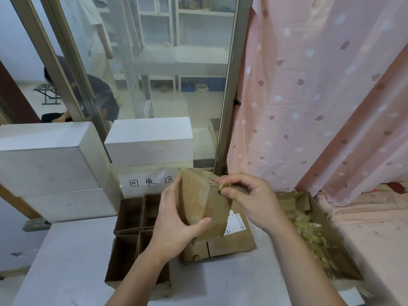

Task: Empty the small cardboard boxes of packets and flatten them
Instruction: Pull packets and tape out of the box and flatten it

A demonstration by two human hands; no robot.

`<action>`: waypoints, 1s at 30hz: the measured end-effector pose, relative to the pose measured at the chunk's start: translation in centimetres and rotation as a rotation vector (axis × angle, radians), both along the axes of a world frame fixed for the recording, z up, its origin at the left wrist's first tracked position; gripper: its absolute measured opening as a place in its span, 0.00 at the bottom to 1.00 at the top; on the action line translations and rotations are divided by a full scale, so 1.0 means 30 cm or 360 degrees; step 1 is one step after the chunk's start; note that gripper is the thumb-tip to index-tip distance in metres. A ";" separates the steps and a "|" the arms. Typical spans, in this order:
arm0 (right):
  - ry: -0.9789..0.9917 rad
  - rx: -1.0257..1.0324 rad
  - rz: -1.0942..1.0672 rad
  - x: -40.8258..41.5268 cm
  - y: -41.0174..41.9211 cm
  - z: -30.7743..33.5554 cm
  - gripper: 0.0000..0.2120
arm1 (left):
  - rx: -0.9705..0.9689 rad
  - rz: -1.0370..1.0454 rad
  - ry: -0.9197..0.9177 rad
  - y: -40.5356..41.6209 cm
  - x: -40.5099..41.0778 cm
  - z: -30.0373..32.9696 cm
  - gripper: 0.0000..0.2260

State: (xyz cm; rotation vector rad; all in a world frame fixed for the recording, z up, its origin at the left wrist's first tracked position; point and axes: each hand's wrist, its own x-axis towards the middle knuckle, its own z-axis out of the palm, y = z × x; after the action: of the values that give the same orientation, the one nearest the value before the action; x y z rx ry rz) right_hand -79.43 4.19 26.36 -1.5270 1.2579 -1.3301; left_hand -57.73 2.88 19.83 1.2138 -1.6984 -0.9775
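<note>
**Peeling tape off one of the small boxes**

So I'm holding a small cardboard box [198, 199] up in the air over the table, and it's sitting tilted, one corner pointing down toward me and its long axis running up and away to the back. My left hand [176, 226] is gripping it from the left and underneath, thumb curled over the lower front corner, fingers wrapped behind the far side. My right hand [247, 197] is coming in from the right at the top edge, thumb and forefinger pinching a strip of tape [220, 186] that's running along the box's upper face. The rest of those fingers are curling in loosely. Both forearms are reaching up from the bottom of the view, angled in toward each other.

Right below the box, flattened boxes [229, 241] are lying in a stack on the grey table [72, 257], one showing a white label. To the left of that there's a brown divider carton [132, 230] with empty cells, partly behind my left wrist. On the right a big open carton [313, 235] is holding a heap of clear yellowish packets [309, 230].

Behind it all are white foam blocks [150, 140], a paper sign [150, 182] with handwriting, a glass partition [154, 62] and a pink patterned curtain [320, 96].
</note>
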 end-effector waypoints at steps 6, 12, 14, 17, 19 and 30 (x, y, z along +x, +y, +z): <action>-0.0094 -0.0049 -0.0277 0.031 -0.010 -0.018 0.05 | 0.0052 0.0005 0.0028 -0.005 -0.021 -0.007 0.52; -0.0302 0.0013 -0.0136 0.008 -0.002 0.007 0.19 | 0.0184 -0.0045 0.0220 -0.018 0.002 -0.035 0.49; -0.0067 0.0033 -0.0116 -0.006 -0.017 -0.007 0.20 | 0.0212 -0.0099 0.0260 -0.017 0.006 -0.039 0.49; 0.0151 -0.0045 -0.0207 0.012 -0.038 -0.049 0.10 | 0.0276 -0.0173 0.0309 -0.014 -0.006 -0.028 0.46; 0.0269 -0.0153 -0.0371 0.026 -0.050 -0.070 0.08 | 0.0269 -0.0173 0.0226 -0.013 -0.013 -0.014 0.39; 0.1001 -0.0324 -0.0500 0.119 -0.033 -0.113 0.18 | -0.0095 0.0206 -0.0627 0.023 -0.122 0.060 0.54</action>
State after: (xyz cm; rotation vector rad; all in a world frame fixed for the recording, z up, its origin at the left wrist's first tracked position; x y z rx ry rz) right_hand -75.87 3.19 22.98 -2.0536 1.8555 -1.2342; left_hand -61.38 3.56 21.62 1.5298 -1.9030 -0.6330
